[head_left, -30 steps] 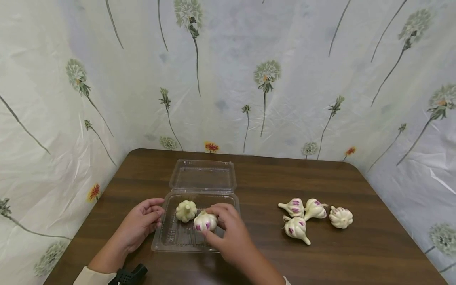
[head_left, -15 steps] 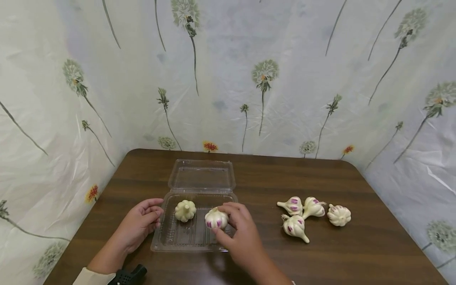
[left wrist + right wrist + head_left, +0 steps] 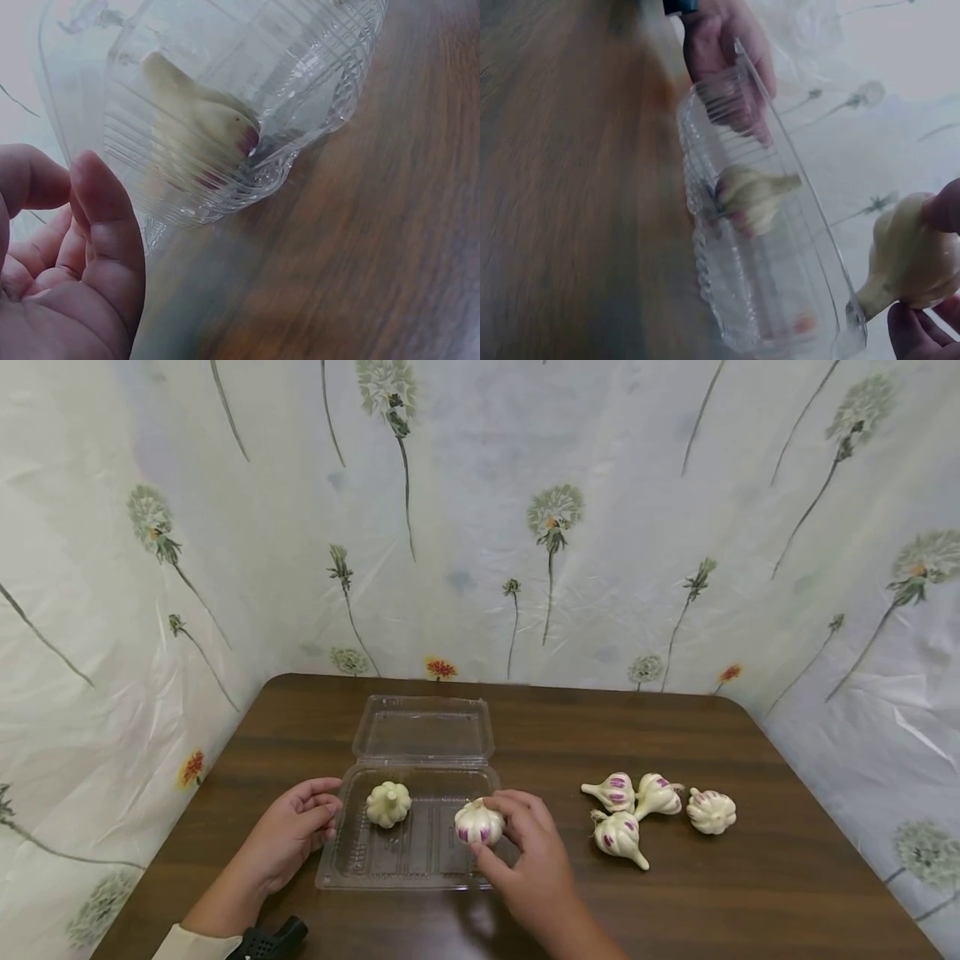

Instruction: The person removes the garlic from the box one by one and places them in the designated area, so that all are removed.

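A clear plastic clamshell container (image 3: 408, 878) lies with its lid (image 3: 423, 727) folded back. In its left part stands one garlic bulb (image 3: 388, 804), stem up. My left hand (image 3: 288, 835) is at the container's left side; in the left wrist view, its thumb and index finger (image 3: 101, 187) pinch the rim. My right hand (image 3: 528, 860) grips a second garlic bulb (image 3: 478, 823) with purple patches between thumb and fingers, above the container's right part. In the right wrist view, this held bulb (image 3: 911, 251) is above the rim, its stem pointing down.
Several more garlic bulbs (image 3: 618, 835) lie grouped on the right of the brown wooden table (image 3: 675, 910). A separate bulb (image 3: 711, 812) lies at that group's right end. A dandelion-printed sheet (image 3: 465, 527) hangs behind and beside the table.
My right hand has moved right with the garlic bulb, away from the bulb standing in the container. My left hand stays at the container's side. The head view has shifted slightly.
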Motion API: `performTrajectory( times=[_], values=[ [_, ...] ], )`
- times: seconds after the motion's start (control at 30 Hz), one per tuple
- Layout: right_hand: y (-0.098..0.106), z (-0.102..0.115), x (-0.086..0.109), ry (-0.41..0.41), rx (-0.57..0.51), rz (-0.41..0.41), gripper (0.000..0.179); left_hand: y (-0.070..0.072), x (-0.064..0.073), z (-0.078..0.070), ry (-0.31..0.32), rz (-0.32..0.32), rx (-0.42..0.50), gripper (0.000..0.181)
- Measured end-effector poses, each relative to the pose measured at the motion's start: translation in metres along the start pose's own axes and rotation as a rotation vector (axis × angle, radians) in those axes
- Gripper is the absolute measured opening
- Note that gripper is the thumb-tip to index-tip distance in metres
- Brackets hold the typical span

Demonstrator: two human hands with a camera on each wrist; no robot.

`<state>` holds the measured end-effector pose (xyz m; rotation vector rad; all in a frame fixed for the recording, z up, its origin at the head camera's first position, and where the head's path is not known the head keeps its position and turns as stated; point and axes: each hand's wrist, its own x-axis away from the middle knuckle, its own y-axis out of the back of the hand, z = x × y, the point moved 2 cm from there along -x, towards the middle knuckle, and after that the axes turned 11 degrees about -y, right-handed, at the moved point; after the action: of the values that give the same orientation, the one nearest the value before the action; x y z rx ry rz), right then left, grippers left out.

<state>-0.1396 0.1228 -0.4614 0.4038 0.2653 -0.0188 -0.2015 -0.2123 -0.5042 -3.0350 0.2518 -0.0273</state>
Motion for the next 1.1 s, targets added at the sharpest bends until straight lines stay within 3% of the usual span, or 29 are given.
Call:
performTrajectory(
  times=[0.27,0.53,1.1],
  values=[
    [0.010,-0.010,0.005,0.047,0.002,-0.070,0.052,0.002,0.001,0.001,0.000,0.009,0.012,0.047],
    [0.021,-0.008,0.012,0.006,-0.048,-0.096,0.053,0.002,0.000,0.001,-0.004,0.010,0.015,0.047],
    [0.050,-0.021,0.014,-0.024,-0.005,-0.186,0.051,0.000,0.000,-0.001,0.000,0.005,0.009,0.047]
  ],
)
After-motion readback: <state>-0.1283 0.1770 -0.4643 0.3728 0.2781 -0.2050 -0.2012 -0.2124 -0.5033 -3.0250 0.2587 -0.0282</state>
